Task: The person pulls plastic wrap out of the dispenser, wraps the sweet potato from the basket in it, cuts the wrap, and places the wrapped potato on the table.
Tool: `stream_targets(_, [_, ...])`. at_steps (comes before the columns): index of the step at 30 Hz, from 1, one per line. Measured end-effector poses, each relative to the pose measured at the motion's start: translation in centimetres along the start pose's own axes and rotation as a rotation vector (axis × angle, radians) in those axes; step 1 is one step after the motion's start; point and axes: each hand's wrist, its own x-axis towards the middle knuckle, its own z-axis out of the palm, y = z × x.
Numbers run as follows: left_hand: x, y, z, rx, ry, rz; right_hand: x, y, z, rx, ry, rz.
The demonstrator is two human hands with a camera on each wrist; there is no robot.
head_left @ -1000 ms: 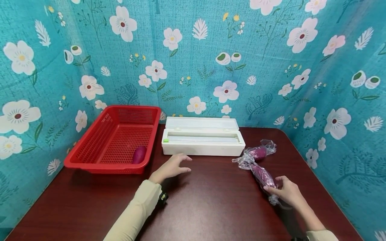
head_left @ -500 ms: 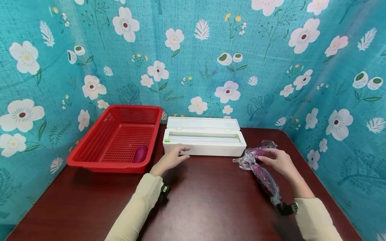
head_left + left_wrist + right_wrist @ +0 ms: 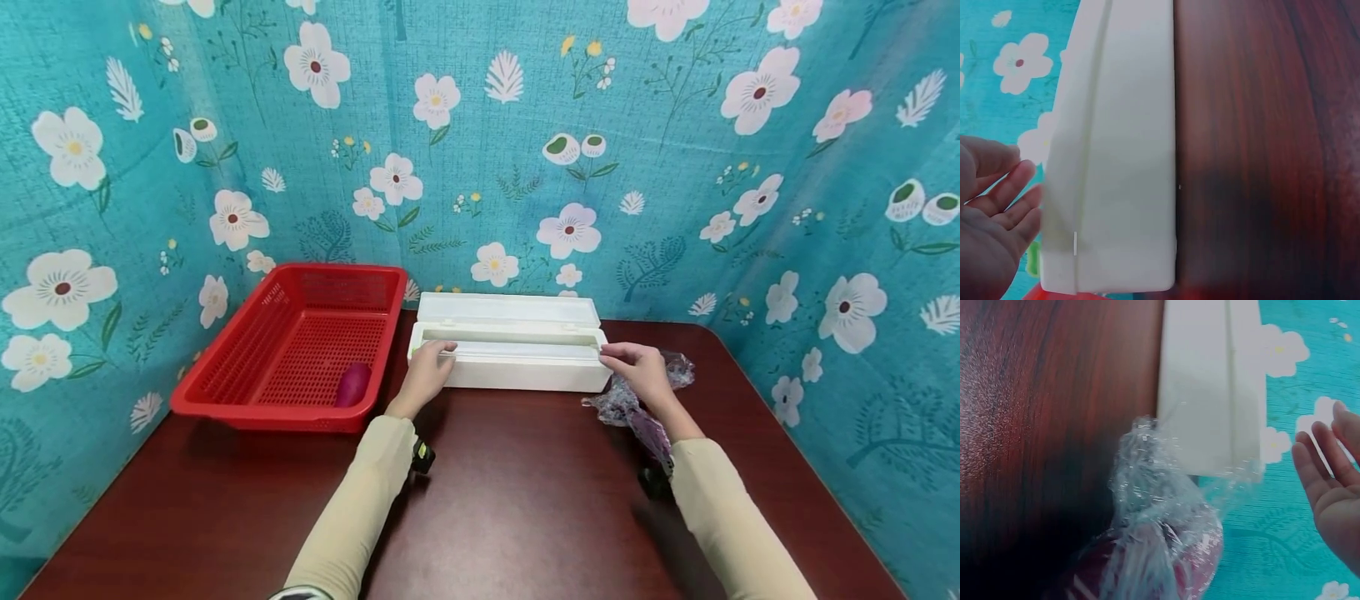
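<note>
A white box (image 3: 525, 377) stands with its lid (image 3: 510, 310) raised at the back and a whitish roll (image 3: 517, 350) inside. At the box's left end my left hand (image 3: 426, 375) has its fingers over the front edge, bent loosely; the left wrist view shows the hand (image 3: 991, 206) beside the box (image 3: 1129, 156). My right hand (image 3: 643, 373) is at the right end, fingertips near the corner; in the right wrist view the hand (image 3: 1335, 481) holds nothing. Under the right forearm lie film-wrapped purple items (image 3: 651, 433), partly hidden, and crumpled film (image 3: 1147, 487) shows close up.
A red basket (image 3: 277, 413) with one purple item (image 3: 352, 385) in it stands to the left of the box. Flowered teal cloth (image 3: 495, 183) hangs behind and at both sides of the dark wooden table (image 3: 510, 492).
My right hand has left the wrapped purple items and moved up and left to the box's right end. My left hand has moved slightly up onto the box's left front edge.
</note>
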Motion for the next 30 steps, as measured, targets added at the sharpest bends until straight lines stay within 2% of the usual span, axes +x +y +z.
stream_targets(5, [0.2, -0.5, 0.4, 0.009, 0.047, -0.021, 1.2, 0.4, 1.3, -0.071, 0.018, -0.036])
stream_targets(11, [0.3, -0.7, 0.4, 0.048, 0.053, 0.004, 2.0, 0.9, 1.8, -0.147, -0.044, -0.029])
stream_targets(15, [0.5, -0.7, 0.2, 0.114, 0.047, 0.008, 2.3, 1.2, 1.9, -0.202, -0.093, 0.011])
stream_targets(21, [1.0, -1.0, 0.1, 0.240, 0.044, 0.007, 2.5, 1.2, 2.3, -0.271, -0.150, -0.013])
stream_targets(24, [1.4, -0.9, 0.0, 0.308, 0.020, 0.014, 2.5, 1.1, 2.4, -0.302, -0.175, -0.037])
stream_targets(28, [1.9, 0.0, -0.5, 0.390, -0.069, -0.009, 2.6, 1.1, 2.5, -0.322, -0.194, -0.053])
stream_targets(30, [2.2, 0.2, -0.6, 0.421, -0.093, -0.009, 2.7, 1.1, 2.5, -0.318, -0.206, -0.058])
